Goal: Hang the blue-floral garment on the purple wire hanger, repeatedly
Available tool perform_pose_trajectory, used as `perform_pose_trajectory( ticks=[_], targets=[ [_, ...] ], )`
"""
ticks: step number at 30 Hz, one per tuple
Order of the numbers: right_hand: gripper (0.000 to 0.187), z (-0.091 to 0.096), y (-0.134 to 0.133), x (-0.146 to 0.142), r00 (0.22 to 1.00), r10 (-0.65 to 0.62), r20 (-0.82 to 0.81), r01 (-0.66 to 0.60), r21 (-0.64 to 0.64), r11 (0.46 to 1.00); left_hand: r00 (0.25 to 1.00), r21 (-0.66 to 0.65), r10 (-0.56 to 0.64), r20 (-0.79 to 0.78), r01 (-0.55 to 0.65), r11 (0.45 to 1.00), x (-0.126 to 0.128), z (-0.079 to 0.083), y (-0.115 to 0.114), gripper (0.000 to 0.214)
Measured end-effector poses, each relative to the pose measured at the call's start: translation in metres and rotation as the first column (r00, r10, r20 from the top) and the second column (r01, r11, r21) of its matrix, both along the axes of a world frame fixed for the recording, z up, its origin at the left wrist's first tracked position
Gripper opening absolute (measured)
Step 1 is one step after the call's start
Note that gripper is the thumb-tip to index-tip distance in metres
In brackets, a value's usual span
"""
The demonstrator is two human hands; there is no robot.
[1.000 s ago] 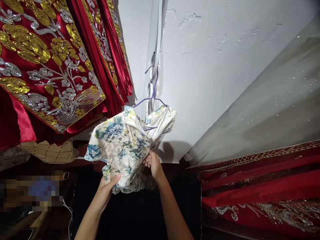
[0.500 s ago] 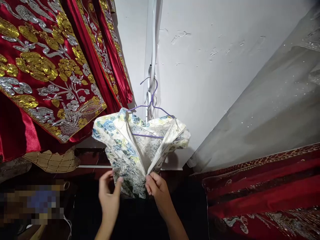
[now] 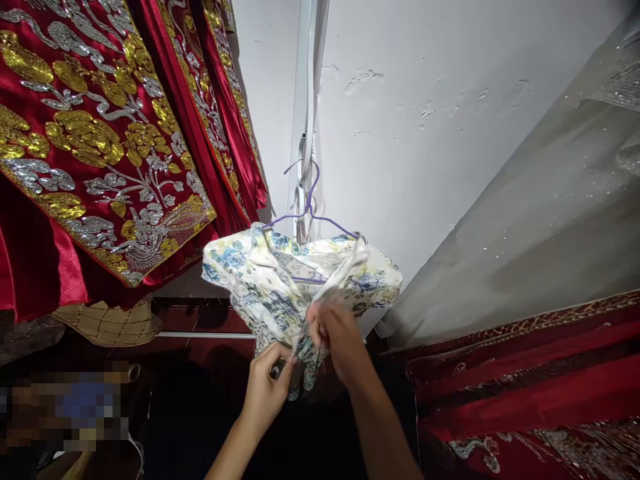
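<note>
A white short-sleeved garment with blue and yellow flowers (image 3: 231, 259) hangs on a purple wire hanger (image 3: 330, 222), its collar spread and its front in a deep V. At the bottom of that V, my left hand (image 3: 270, 377) pinches the front edge of the floral garment between thumb and fingers. Higher up, over the right-hand front edge, is my right hand (image 3: 340, 333), blurred by motion. Its fingers look curled near the cloth, but whether they grip it I cannot make out. The lower garment is partly hidden behind both hands.
Red satin clothing with gold and silver sequins (image 3: 90, 140) hangs at the left. A white pole (image 3: 307, 80) runs down the wall behind the hanger. At the right are a sheer greyish, glittery fabric (image 3: 495, 227) and red embroidered fabric (image 3: 525, 373). A beige quilted item (image 3: 107, 323) lies low left.
My left hand has moved right and closed on the garment's front edge. My right hand has moved up and right from the V's bottom. The garment has shifted right, its front edges closer together.
</note>
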State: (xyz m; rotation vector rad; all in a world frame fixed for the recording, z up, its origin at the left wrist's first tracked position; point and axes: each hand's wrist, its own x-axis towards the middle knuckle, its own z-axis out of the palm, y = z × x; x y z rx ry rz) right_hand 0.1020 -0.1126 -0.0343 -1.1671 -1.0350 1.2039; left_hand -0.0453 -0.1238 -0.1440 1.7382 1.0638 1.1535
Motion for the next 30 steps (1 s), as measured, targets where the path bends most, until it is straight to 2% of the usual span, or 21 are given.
perform_pose_trajectory(
  ticks=[3,5,7,10,13,15,18,20,21,23,25,26,28,30],
  targets=[
    [0.025,0.042,0.03,-0.001,0.994,-0.077,-0.074,0.084,0.094,0.992,0.999,-0.017,0.015,-0.047,-0.016,1.0,0.002,-0.004,0.01,0.021],
    [0.023,0.058,0.043,-0.006,0.981,-0.095,-0.168,0.119,0.14,0.983,0.991,-0.002,0.003,-0.133,-0.003,1.0,0.002,-0.002,0.021,0.021],
    [0.022,0.064,0.048,-0.011,0.968,-0.102,-0.229,0.144,0.175,0.974,0.956,0.008,-0.051,-0.289,0.056,0.998,-0.002,0.005,0.035,0.019],
    [0.024,0.067,0.044,-0.014,0.97,-0.118,-0.212,0.164,0.212,0.963,0.866,-0.004,-0.132,-0.482,0.148,0.989,-0.01,0.026,0.059,0.015],
    [0.025,0.077,0.04,-0.012,0.976,-0.135,-0.17,0.181,0.295,0.938,0.805,-0.014,-0.148,-0.574,0.171,0.985,-0.011,0.043,0.083,0.016],
    [0.025,0.086,0.039,-0.011,0.978,-0.148,-0.144,0.19,0.347,0.918,0.767,-0.014,-0.131,-0.628,0.158,0.987,-0.006,0.048,0.094,0.018],
    [0.026,0.088,0.039,-0.009,0.991,-0.116,-0.069,0.133,0.348,0.928,0.723,-0.006,-0.091,-0.685,0.12,0.993,0.003,0.052,0.096,0.019],
    [0.026,0.083,0.038,-0.009,0.996,-0.091,-0.019,0.093,0.315,0.945,0.698,-0.017,-0.097,-0.709,0.121,0.993,0.005,0.063,0.087,0.021],
    [0.026,0.079,0.037,-0.008,0.996,-0.087,-0.001,0.084,0.302,0.95,0.71,-0.013,-0.109,-0.696,0.139,0.99,0.004,0.073,0.08,0.023],
    [0.025,0.074,0.034,-0.008,0.996,-0.092,0.023,0.081,0.297,0.952,0.808,0.062,-0.116,-0.578,0.185,0.981,0.001,0.101,0.068,0.027],
    [0.024,0.073,0.031,-0.008,0.996,-0.089,0.025,0.077,0.312,0.947,0.958,0.267,-0.045,-0.284,0.124,0.956,-0.002,0.135,0.062,0.023],
    [0.025,0.073,0.029,-0.008,0.997,-0.076,0.01,0.069,0.321,0.945,0.992,0.374,0.011,-0.128,0.038,0.927,-0.002,0.152,0.062,0.02],
    [0.025,0.074,0.029,-0.009,0.999,-0.032,-0.035,0.042,0.335,0.941,0.998,0.498,0.063,0.011,-0.06,0.865,0.001,0.177,0.067,0.019],
    [0.027,0.069,0.033,-0.011,0.997,-0.034,-0.066,0.055,0.347,0.936,0.997,0.573,0.075,-0.035,-0.041,0.819,0.007,0.192,0.074,0.017]
  ],
)
